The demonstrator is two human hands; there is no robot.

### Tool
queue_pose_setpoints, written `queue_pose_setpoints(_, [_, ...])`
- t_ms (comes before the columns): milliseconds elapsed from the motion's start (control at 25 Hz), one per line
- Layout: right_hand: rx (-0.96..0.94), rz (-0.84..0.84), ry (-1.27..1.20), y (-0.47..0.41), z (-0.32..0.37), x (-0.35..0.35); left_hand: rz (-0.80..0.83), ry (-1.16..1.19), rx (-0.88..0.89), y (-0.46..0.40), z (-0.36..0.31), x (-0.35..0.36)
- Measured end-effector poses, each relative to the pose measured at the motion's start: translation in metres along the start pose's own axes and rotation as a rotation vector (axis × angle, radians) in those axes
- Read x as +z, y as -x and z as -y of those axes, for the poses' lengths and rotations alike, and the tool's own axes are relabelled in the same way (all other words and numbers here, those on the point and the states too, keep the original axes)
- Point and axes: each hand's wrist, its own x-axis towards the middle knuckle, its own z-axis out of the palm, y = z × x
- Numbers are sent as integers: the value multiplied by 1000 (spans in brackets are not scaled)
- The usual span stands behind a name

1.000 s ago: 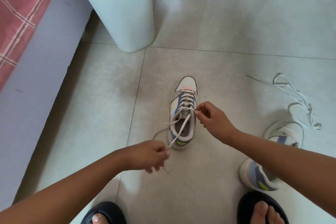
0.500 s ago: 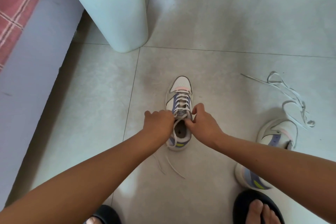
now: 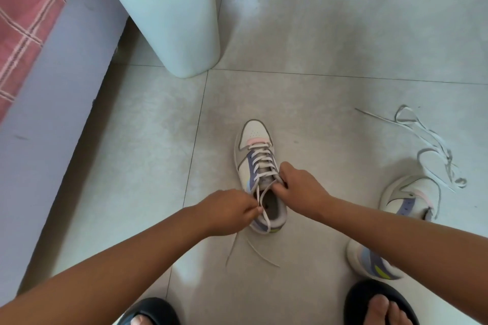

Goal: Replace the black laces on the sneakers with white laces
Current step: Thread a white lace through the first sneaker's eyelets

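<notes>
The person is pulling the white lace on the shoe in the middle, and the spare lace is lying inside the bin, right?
Not quite. The head view shows the spare lace lying on the floor beside the second shoe, not inside the bin. The hands are working the white lace on the middle shoe.

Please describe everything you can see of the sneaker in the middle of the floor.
The middle sneaker stands upright on the tile floor, toe pointing away. It looks like white leather with purple panels, a pink strip and a yellow-green heel. A white lace crosses its eyelets. The right hand grips its collar; the left hand pinches the lace.
</notes>
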Motion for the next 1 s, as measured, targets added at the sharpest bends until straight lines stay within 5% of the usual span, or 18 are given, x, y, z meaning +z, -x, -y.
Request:
queue_pose_setpoints(120, [-60, 148, 111, 0, 1, -10, -95, 148, -156, -8, 17, -14])
queue_pose_setpoints(280, [-17, -80, -189, -20, 10, -20, -448, 280, -246, -35, 23, -29])
queue_pose_setpoints(360, [-11, -54, -163, -30, 16, -23, -448, 279, -241, -47, 15, -28])
queue_pose_setpoints(520, [-48, 31, 313, -49, 36, -28, -477, -12, -262, -65, 2, -29])
queue_pose_setpoints(640, [-63, 59, 606, -55, 56, -25, -485, 32, -300, -70, -5, -28])
queue_pose_setpoints(1000, [-355, 80, 768, -44, 50, -14, -520, 108, -115, -59, 13, -20])
